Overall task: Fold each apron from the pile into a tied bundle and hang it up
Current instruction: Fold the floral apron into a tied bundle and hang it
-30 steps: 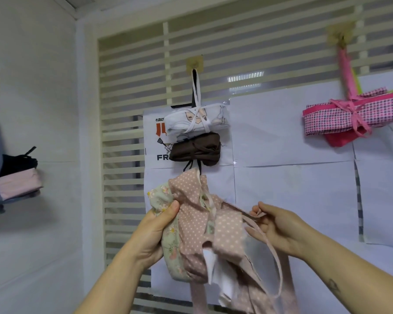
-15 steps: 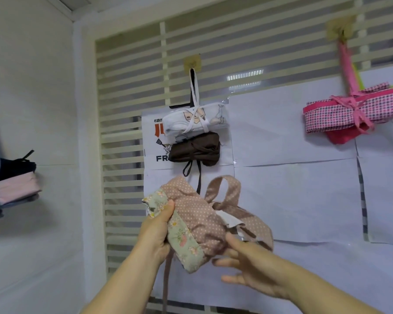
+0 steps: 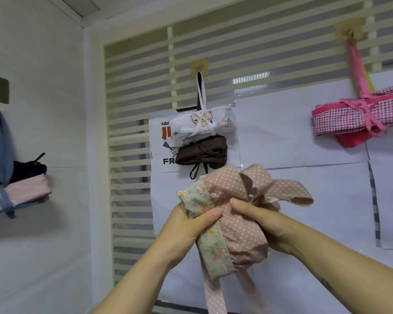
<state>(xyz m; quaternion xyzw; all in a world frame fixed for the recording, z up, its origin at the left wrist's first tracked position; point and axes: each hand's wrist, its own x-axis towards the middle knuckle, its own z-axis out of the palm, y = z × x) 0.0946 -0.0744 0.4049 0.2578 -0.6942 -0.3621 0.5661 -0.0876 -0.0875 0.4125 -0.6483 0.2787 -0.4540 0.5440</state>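
A slatted screen (image 3: 141, 114) with paper sheets (image 3: 304, 132) taped over it fills the wall ahead, and tied bundles hang from stick-on hooks. A white bundle (image 3: 202, 123) and a brown bundle (image 3: 202, 152) share the middle hook (image 3: 199, 65), a checked bundle (image 3: 354, 116) hangs to the right, and a pink bundle (image 3: 21, 193) hangs on the side wall at left. We hold the apron (image 3: 238, 234) in the air just below the brown bundle, well short of the hook. Our left hand (image 3: 191, 225) grips its floral-edged end, thumb over the front and fingers curled behind. Our right hand (image 3: 266, 225) wraps the dotted middle, thumb just beside what looks like the knot (image 3: 259, 198). The loop (image 3: 284, 189) stands up behind the knot, and the ties (image 3: 214, 295) hang loose below. We judge the bundle tied and the hanging next. To do it well, we should test the knot by squeezing the roll, not by tugging the ties, which could slip it open. Then we free one hand for the loop and pinch it at its top so it opens wide, while the other hand bears the weight from beneath. The middle hook already carries two straps, so we should lift the loop over its tip and seat it fully, or choose a hook with more room. We let go only once the loop takes the load.
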